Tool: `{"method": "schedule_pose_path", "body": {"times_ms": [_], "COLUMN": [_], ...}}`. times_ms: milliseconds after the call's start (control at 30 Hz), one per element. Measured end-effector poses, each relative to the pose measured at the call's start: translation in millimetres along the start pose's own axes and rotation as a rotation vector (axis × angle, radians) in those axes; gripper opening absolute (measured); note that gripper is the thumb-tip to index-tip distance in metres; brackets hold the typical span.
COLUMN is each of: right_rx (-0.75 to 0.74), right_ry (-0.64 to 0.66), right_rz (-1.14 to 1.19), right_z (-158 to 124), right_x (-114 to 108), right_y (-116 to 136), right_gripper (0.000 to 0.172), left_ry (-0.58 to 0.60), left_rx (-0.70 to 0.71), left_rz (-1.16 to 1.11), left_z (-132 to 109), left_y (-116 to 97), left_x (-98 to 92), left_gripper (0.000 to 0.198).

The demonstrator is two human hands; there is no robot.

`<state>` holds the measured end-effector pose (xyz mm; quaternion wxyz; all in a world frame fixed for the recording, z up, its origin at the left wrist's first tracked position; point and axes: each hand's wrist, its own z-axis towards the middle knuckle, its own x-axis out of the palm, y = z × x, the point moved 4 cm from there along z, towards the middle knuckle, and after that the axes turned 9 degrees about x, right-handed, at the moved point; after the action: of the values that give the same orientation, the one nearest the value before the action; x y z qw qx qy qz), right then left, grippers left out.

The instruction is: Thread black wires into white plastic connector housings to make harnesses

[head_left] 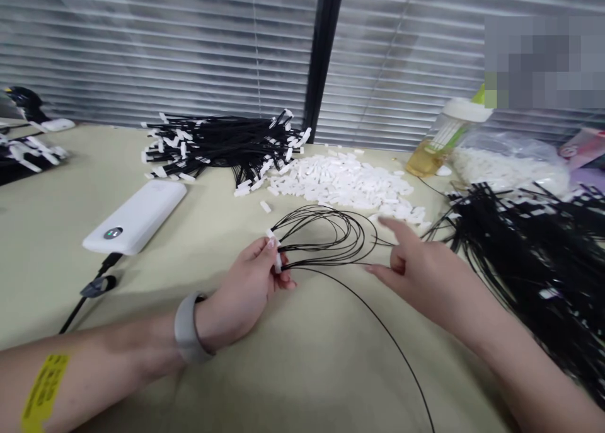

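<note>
My left hand (253,282) is closed on a bunch of thin black looped strings (331,237) with small white tags at their ends, held between thumb and fingers. The loops fan out to the right over the table. My right hand (416,266) reaches toward a pile of loose white plastic tags (350,184), index finger stretched out, other fingers slightly curled and touching the loops' far ends. One long black string (392,345) trails toward the near edge.
A heap of tagged black strings (222,144) lies at the back left, a larger heap of black strings (534,256) on the right. A white power bank (137,215) with a cable sits left. A bottle (442,137) and a bag of white pieces (510,162) stand back right.
</note>
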<state>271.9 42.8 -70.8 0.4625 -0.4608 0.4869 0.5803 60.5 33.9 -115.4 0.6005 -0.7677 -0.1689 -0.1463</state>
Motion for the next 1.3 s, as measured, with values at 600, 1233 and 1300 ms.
{"method": "schedule_pose_path", "body": {"times_ms": [600,1233,1300], "right_rx": [-0.011,-0.257,-0.272], "right_ry": [-0.499,-0.086,-0.087], "right_rz": [1.387,0.56,0.556], "right_z": [-18.8,-17.9,-17.8], "right_x": [-35.3,-8.1,-8.0], "right_y": [2.2,36.4,36.8], "right_gripper": [0.007,0.01,0.01], "left_ry": [0.224,0.318,0.321], "left_rx": [0.163,0.146,0.144], "left_rz": [0.307,0.487,0.499], "left_z": [-5.4,-11.0,-10.9], "left_y": [4.8,1.0,0.9], "left_x": [0.8,5.9,6.0], "left_gripper": [0.022,0.028,0.029]}}
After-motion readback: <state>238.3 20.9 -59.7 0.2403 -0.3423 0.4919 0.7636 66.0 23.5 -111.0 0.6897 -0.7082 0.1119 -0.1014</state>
